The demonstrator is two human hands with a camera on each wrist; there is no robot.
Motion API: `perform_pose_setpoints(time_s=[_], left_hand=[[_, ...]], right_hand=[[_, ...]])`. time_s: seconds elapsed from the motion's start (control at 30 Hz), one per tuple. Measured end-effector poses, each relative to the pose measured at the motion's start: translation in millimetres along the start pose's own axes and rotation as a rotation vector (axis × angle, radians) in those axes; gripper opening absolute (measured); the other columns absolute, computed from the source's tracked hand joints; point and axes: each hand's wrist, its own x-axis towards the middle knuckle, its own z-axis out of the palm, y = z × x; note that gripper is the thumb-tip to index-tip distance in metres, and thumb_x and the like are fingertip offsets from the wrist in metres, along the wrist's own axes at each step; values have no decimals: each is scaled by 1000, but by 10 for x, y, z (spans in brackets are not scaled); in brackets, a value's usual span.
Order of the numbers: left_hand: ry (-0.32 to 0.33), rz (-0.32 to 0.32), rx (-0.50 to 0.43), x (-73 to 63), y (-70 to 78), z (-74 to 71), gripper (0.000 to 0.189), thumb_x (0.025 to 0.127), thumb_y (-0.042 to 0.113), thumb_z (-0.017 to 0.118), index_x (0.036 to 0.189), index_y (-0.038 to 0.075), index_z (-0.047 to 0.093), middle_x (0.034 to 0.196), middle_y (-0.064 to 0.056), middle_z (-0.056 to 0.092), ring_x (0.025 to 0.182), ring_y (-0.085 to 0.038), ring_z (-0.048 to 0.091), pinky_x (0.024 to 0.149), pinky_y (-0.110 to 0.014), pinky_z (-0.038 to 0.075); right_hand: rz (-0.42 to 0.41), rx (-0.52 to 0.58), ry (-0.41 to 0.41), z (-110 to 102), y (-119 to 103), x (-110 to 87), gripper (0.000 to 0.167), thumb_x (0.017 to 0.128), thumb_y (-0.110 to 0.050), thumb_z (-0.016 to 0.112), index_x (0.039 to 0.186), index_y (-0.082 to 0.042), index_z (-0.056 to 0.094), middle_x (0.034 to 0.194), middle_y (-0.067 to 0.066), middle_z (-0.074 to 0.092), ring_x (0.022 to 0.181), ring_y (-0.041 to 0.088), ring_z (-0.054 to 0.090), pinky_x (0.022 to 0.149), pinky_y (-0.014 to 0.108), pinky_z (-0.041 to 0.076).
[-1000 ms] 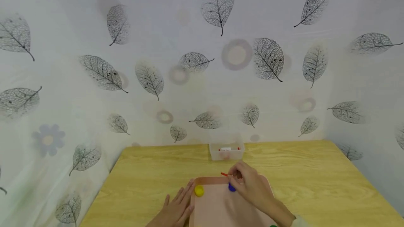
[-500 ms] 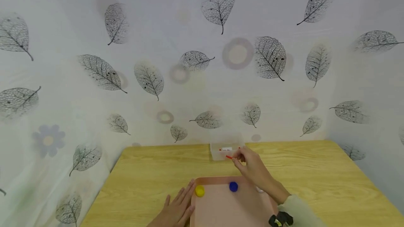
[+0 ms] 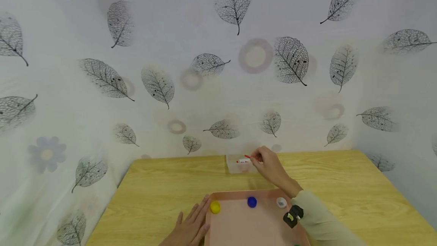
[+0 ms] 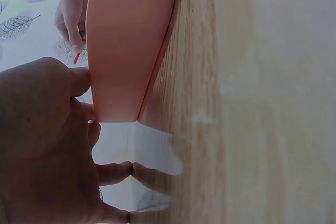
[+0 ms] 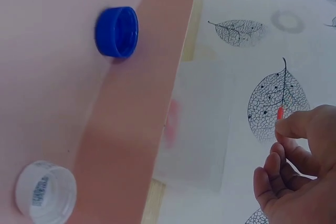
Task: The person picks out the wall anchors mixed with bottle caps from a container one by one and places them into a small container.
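Note:
Between thumb and fingertips, my right hand (image 3: 269, 166) pinches a thin red stick (image 3: 247, 156), also visible in the right wrist view as a red tip (image 5: 280, 112). This hand is over the right side of a translucent plastic box (image 3: 236, 168) at the back of the table. Inside the box lie a white piece with dark marks and small red bits. My left hand (image 3: 188, 224) lies with fingers extended along the left side of a pink tray (image 3: 239, 225); the left wrist view shows its thumb and fingertips at the tray wall (image 4: 126, 51).
Along the tray's far side sit a yellow cap (image 3: 215, 207), a blue cap (image 3: 252, 202) and a white cap (image 3: 281, 202). A green thing (image 3: 297, 245) is cut off by the bottom edge. Behind the wooden table (image 3: 164, 177) hangs a leaf-print curtain (image 3: 191, 98).
My right hand has moved with the red stick from above the blue cap, away from me, to over the translucent box. My left hand has stayed at the tray's side.

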Motion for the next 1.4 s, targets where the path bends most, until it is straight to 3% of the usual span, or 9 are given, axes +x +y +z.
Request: perform_pose_setpoints(time_s=[0.3, 0.5, 0.8, 1.17, 1.4], left_hand=[[2, -3, 17, -12, -7, 8, 62, 112, 42, 33, 167, 21, 13, 172, -5, 15, 142, -53, 37, 95, -90, 19], [11, 0, 10, -27, -13, 17, 62, 112, 41, 34, 166, 20, 14, 171, -6, 15, 141, -53, 37, 94, -90, 19], [3, 3, 3, -25, -1, -25, 62, 112, 42, 34, 167, 21, 13, 172, -6, 14, 142, -53, 36, 94, -91, 19], [-17, -23, 0, -24, 16, -16, 62, 112, 44, 32, 167, 22, 13, 172, -5, 14, 145, -51, 33, 96, -90, 16], [-14, -2, -2, -21, 22, -35, 62, 112, 43, 31, 167, 21, 12, 172, -6, 13, 145, -51, 33, 96, -90, 17]], right_hand=[[51, -18, 0, 133, 72, 185, 7, 91, 2, 71, 88, -3, 68, 83, 6, 64, 75, 19, 60, 69, 34, 53], [111, -7, -68, 228, 108, 254, 6, 91, 2, 71, 87, -2, 68, 82, 6, 64, 75, 19, 60, 68, 34, 52], [132, -22, -118, 314, 188, 266, 5, 91, 1, 70, 87, -1, 69, 82, 5, 65, 75, 18, 61, 71, 35, 53], [103, -47, -114, 326, 222, 238, 5, 91, 0, 70, 87, -3, 70, 82, 5, 66, 77, 20, 62, 71, 38, 55], [75, -30, -99, 269, 219, 241, 5, 92, -3, 72, 88, 1, 70, 84, 6, 66, 78, 22, 63, 72, 37, 55]])
